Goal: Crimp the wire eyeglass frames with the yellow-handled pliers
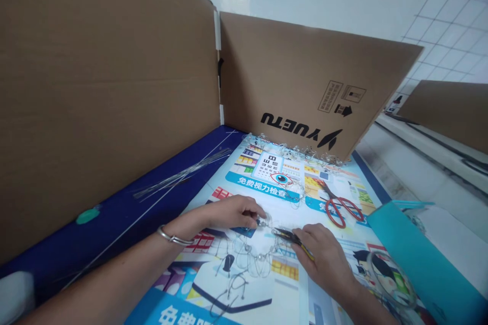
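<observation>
My left hand (238,212), with a silver bangle on its wrist, pinches a looped piece of thin wire (267,220) over the printed sheet. In my right hand (324,251) are small pliers (292,236) with dark jaws and a yellow-and-black handle. Their tips point left and lie close to the wire; whether they grip it I cannot tell. Just below both hands lies a tangle of wire loops with small shiny beads or knots (253,259). More bent wires (232,287) lie nearer to me.
Red-handled scissors (341,208) lie right of the hands. Straight wires (183,172) rest on the blue surface at left. Cardboard walls (114,71) stand at left and back, with wire pieces (297,151) along the back. A wire coil (392,279) and turquoise box (427,259) are at right.
</observation>
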Tool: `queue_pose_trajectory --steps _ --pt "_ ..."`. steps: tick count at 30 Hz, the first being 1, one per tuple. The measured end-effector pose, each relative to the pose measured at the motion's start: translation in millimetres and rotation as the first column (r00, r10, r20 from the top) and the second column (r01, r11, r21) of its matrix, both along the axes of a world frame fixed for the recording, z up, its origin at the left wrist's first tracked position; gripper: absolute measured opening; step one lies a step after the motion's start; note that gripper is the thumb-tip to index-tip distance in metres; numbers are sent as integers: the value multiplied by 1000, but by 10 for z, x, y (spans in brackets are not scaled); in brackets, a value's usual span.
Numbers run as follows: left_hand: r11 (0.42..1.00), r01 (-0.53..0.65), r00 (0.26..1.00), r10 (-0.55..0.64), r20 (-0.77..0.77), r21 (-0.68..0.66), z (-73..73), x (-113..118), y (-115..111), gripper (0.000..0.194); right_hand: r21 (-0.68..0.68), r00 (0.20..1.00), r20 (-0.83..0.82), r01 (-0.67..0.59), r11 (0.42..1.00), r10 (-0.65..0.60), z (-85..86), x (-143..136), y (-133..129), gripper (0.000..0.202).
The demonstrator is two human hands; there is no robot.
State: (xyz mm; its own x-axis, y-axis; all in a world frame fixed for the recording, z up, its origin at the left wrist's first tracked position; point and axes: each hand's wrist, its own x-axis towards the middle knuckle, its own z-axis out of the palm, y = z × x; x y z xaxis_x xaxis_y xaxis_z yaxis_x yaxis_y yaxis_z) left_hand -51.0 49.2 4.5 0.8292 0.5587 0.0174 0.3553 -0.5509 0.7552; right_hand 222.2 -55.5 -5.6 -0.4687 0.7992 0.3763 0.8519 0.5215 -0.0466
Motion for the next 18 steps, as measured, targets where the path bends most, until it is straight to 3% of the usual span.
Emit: queue_pose_trajectory --steps 11,18 --pt "999 -20 999 19 46 32 -2 21 -12 30 23 997 -75 3 1000 -2 -11 -17 20 24" --pt "998 52 994 -50 97 -27 6 21 -15 27 -40 1000 -13 13 999 -14 9 -57 15 24"
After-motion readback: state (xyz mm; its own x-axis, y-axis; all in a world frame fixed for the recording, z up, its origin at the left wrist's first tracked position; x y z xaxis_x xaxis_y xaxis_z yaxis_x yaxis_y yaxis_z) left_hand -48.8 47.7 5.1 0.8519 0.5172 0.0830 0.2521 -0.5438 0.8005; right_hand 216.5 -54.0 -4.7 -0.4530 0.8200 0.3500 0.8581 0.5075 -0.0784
